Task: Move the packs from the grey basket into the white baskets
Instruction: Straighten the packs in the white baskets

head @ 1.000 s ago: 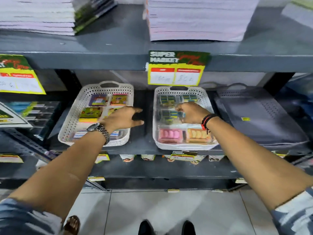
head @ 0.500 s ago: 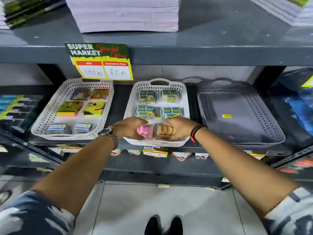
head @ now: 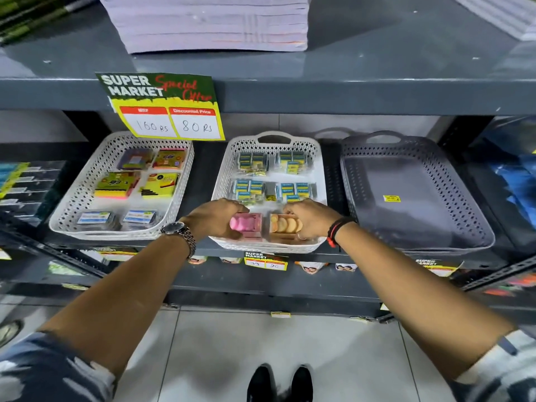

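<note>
The grey basket (head: 412, 198) sits at the right of the shelf with only a small yellow sticker on its floor. Two white baskets stand beside it. The middle white basket (head: 220, 181) holds several blue-and-yellow packs at the back. At its front, my left hand (head: 214, 217) grips a pink pack (head: 246, 223) and my right hand (head: 309, 217) grips an orange pack (head: 282, 224), side by side. The left white basket (head: 87, 181) holds yellow, red and clear packs.
A yellow-green price sign (head: 165, 107) hangs from the upper shelf edge over the left basket. A stack of paper (head: 208, 21) lies on the upper shelf. Dark goods fill the shelf at far left and blue bags at far right. My shoes stand on grey floor tiles.
Both hands drew back from the rear and side of the baskets to the front of the middle white basket and closed on the pink and orange packs. The view shifted right.
</note>
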A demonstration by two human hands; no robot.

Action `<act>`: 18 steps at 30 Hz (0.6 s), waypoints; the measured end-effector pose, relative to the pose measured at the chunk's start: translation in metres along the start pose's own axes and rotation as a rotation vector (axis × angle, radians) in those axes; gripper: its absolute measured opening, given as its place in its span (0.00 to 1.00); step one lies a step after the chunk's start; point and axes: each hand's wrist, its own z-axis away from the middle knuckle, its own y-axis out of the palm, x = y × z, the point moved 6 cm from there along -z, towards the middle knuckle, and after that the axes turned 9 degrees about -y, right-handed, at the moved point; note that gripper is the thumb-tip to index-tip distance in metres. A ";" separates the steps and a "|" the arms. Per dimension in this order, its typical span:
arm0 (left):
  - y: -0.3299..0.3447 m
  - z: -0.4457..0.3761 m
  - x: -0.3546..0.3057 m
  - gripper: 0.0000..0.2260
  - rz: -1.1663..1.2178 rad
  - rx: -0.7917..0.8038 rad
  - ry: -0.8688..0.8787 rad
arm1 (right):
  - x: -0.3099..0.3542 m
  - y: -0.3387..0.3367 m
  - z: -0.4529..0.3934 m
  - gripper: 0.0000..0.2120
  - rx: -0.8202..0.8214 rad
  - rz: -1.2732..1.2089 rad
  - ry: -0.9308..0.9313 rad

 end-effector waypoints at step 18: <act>0.011 -0.011 -0.003 0.28 0.007 -0.015 0.022 | -0.005 0.016 -0.005 0.20 -0.015 0.088 0.064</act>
